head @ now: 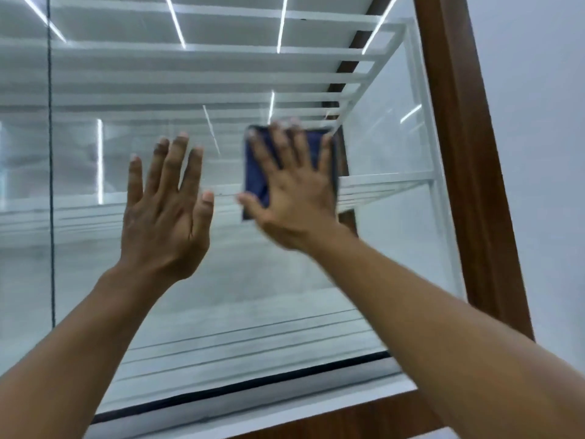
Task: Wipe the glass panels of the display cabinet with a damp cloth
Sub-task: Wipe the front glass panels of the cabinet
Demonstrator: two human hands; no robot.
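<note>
The right hand (294,198) lies flat on a dark blue cloth (255,172), with its fingers spread wide and straight. It does not squeeze the cloth. It pushes it against the glass panel (221,296), and I think the fingers are spread so the whole cloth touches the glass and does not slide off. The hand looks a bit blurry, so it is likely in the middle of a wipe.

The cloth is left of the brown wooden post (468,185), near it but not touching. The left hand (164,217) is farther left of the post. It is open wide too, with straight fingers, and it holds nothing. I think it is up there to help the person balance against the tall glass. I cannot tell if it really touches the glass.

Behind the glass, left of the post, are white shelves (386,180). Far left of the post is a thin dark line (50,153) where two panes meet.

The glass beside the post and lower down may need wiping next. Too hard a push could leave marks from the bare hand.
</note>
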